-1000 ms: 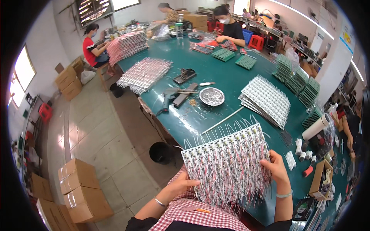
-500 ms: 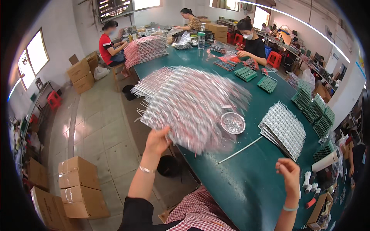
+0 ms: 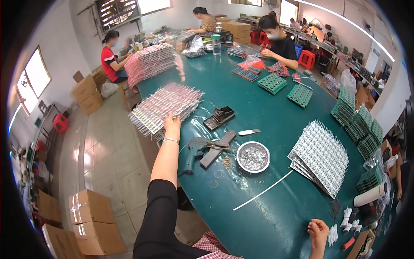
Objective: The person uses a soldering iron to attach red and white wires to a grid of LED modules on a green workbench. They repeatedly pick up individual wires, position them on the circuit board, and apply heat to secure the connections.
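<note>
My left hand (image 3: 172,124) reaches to the near edge of a stack of circuit board panels (image 3: 161,108) bristling with pink and white wires, its fingers closed on the edge of the top panel. The panel lies roughly flat on that stack, by the table's left edge. Low on the right, my right hand (image 3: 318,234) hovers over the table with its fingers curled in and nothing visible in them. Close to it are bundles of white wires (image 3: 333,235). White circuit board panels (image 3: 321,157) lie fanned out farther up.
On the green table (image 3: 258,216) are a soldering gun (image 3: 195,153), a dark bar (image 3: 218,149), a black stand (image 3: 219,118), a knife (image 3: 249,132), a metal bowl (image 3: 253,157) of shiny bits and a white stick (image 3: 263,190). Green board stacks (image 3: 360,125) stand right. Co-workers sit opposite.
The wired panel has swung left and down onto the stack with my left hand, uncovering the soldering gun, stand and knife. My right hand has drawn lower, and the view has shifted slightly.
</note>
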Tool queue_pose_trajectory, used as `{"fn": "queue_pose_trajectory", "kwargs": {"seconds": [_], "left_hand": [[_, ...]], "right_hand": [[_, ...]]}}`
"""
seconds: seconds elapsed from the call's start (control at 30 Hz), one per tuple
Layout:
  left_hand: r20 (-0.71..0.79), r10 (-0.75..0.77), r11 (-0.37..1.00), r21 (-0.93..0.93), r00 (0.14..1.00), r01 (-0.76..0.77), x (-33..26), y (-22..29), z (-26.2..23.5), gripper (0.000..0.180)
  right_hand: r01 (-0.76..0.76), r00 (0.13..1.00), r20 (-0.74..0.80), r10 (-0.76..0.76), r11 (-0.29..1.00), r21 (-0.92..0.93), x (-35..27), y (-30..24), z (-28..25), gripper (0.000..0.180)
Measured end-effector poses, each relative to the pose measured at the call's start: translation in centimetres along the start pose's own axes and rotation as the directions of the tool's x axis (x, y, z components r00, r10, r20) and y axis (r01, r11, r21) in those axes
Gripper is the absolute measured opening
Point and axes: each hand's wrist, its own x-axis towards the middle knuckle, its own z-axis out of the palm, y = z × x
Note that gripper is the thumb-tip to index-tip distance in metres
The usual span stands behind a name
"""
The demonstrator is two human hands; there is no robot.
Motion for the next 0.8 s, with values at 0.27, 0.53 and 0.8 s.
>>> {"fn": "queue_pose_trajectory", "kwargs": {"seconds": [0.27, 0.53, 0.8], "left_hand": [[0.529, 0.109, 0.479, 0.714, 0.842, -0.510, 1.9, 1.0, -0.3, 0.027], [0.409, -0.324, 0.775, 0.632, 0.853, -0.008, -7.0, 3.2, 5.7, 0.039], [0.444, -0.725, 0.371, 0.896, 0.526, -0.245, -31.9, -9.2, 8.3, 0.041]], "right_hand": [[0.093, 0.996, -0.009, -0.092, 0.995, 0.029, 3.0, -0.3, 1.1, 0.015], [0.344, 0.693, -0.396, -0.602, 0.759, -0.552, 11.9, -1.1, 2.3, 0.049], [0.115, 0.686, -0.512, -0.518, 0.771, -0.626, 14.1, -2.7, 3.5, 0.077]]}}
